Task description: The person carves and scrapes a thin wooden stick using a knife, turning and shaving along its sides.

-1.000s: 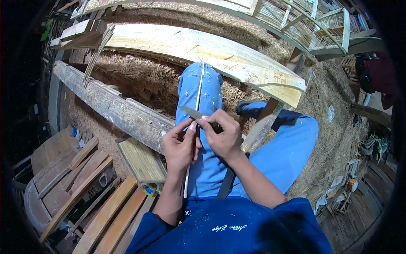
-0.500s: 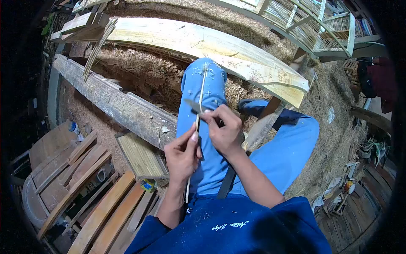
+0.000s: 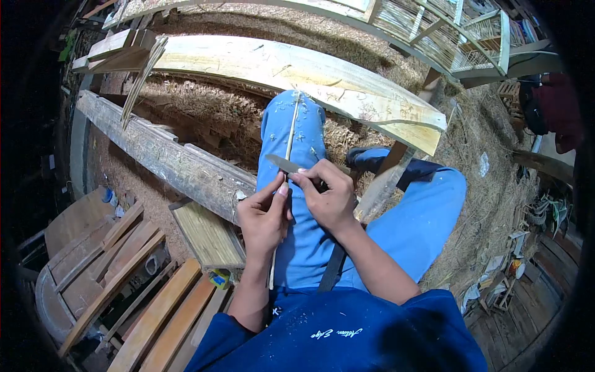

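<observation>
My left hand [image 3: 263, 220] pinches a thin, pale strip of wood or bamboo [image 3: 291, 133] between thumb and fingers. The strip runs along my thigh towards the knee, and its lower end shows below the hand. In my right hand [image 3: 327, 195] is a knife; its short grey blade [image 3: 282, 163] points left and lies across the strip, just above the left fingertips. A long dark bar [image 3: 333, 266] extends from beneath the right wrist towards my waist; whether it is the knife's handle I cannot tell. Curled shavings [image 3: 299, 102] cling to the trouser knee.
Beyond the knee lies a long pale plank [image 3: 248, 56]. A rough, weathered beam [image 3: 167, 149] crosses on the left. Split strips [image 3: 142, 84] lean over both. Wooden slats [image 3: 158, 310] are at lower left, a slatted frame [image 3: 458, 37] at upper right. Shavings cover the ground.
The knife blade now lies flatter and shows more of its face, slightly lower and closer to the left fingers. The upper strip has swung a little left. Both hands keep their grip.
</observation>
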Tool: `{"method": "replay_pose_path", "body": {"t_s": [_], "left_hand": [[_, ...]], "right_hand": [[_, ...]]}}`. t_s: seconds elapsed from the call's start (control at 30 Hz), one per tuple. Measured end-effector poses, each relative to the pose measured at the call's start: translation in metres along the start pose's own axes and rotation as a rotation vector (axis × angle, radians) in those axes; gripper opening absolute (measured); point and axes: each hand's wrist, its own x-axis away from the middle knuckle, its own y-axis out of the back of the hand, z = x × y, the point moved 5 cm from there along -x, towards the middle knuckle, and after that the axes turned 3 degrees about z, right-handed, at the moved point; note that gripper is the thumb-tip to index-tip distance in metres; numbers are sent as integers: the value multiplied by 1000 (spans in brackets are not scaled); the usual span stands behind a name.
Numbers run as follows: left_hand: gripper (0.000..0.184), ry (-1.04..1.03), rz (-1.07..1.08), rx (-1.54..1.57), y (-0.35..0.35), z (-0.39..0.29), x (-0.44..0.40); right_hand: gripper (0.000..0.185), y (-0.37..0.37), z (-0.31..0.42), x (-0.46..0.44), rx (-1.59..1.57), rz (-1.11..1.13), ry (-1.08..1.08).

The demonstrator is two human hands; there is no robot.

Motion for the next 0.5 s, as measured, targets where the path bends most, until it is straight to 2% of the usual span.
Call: {"method": "replay_pose_path", "body": {"t_s": [0.37,0.5], "left_hand": [[30,59,-2,29,19,22,58],[31,26,9,4,17,17,42]], "right_hand": [[15,-3,-17,-15,-43,-75,-152],[17,-2,-14,-11,-40,-102,-89]]}}
